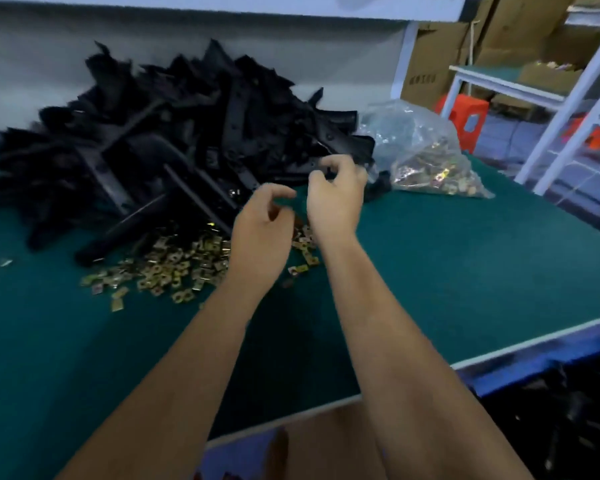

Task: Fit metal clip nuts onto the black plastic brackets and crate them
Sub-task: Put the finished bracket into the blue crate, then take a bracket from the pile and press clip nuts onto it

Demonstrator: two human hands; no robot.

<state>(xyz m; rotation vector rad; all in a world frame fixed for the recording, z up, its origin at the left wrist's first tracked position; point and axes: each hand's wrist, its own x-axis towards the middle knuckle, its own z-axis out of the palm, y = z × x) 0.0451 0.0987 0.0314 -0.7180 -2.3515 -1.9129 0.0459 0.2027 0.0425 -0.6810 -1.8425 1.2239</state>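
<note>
A big heap of black plastic brackets point(174, 133) fills the back left of the green table point(465, 271). In front of it lies a scatter of brass-coloured clip nuts point(174, 268). My left hand point(260, 237) hovers over the right end of that scatter, fingers loosely curled, with nothing visible in it. Just right of it, at the heap's near right edge, my right hand point(336, 199) curls its thumb and fingers round the end of a black bracket point(302, 167). The view is blurred.
A clear plastic bag of more clip nuts point(426, 161) lies at the back right of the table. A brown cardboard box point(326, 448) sits below the table's front edge. A dark bin of black parts point(568, 410) is at the lower right. Shelves, cartons and a red stool stand behind.
</note>
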